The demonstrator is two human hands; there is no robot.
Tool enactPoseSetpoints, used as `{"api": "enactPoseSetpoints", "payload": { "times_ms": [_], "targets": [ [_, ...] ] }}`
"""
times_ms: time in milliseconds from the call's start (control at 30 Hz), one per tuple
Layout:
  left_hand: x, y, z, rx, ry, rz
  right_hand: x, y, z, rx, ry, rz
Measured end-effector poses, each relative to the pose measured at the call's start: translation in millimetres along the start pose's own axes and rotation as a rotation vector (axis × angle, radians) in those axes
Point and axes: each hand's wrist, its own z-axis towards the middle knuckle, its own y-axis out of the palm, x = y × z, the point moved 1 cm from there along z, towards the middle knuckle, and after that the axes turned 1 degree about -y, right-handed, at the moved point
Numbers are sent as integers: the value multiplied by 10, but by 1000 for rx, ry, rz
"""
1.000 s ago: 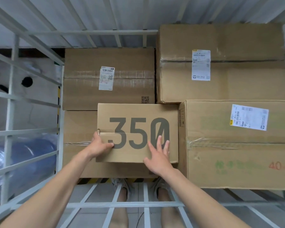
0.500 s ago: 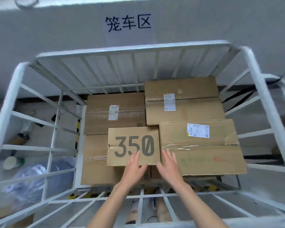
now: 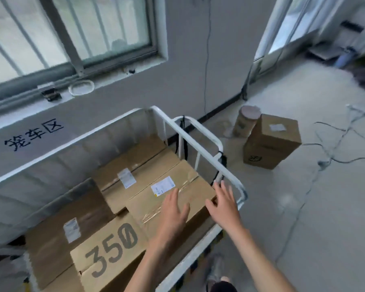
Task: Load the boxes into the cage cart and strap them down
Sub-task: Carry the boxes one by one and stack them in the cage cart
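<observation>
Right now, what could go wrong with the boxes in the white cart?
The brown cardboard box printed 350 lies on top in the white metal cage cart, nothing strapped over it; it might slide off when the cart rolls. Thin grey cables trail over the floor by the brown cardboard box outside the cart; someone fetching it could trip.

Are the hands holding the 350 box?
No, the left hand and right hand are open and empty, beyond the 350 box.

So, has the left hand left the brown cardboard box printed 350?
Yes. The left hand lies rightward, over the neighbouring taped brown cardboard box, off the 350 box.
</observation>
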Motion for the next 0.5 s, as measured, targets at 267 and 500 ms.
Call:
{"api": "enactPoseSetpoints", "payload": {
  "times_ms": [267, 500],
  "targets": [
    [1807, 1297, 663, -190, 201, 55, 1672, -1440, 133, 243, 261, 222],
    [3178, 2539, 1260, -298, 275, 32, 2852, -2679, 414, 365, 318, 295]
  ]
}}
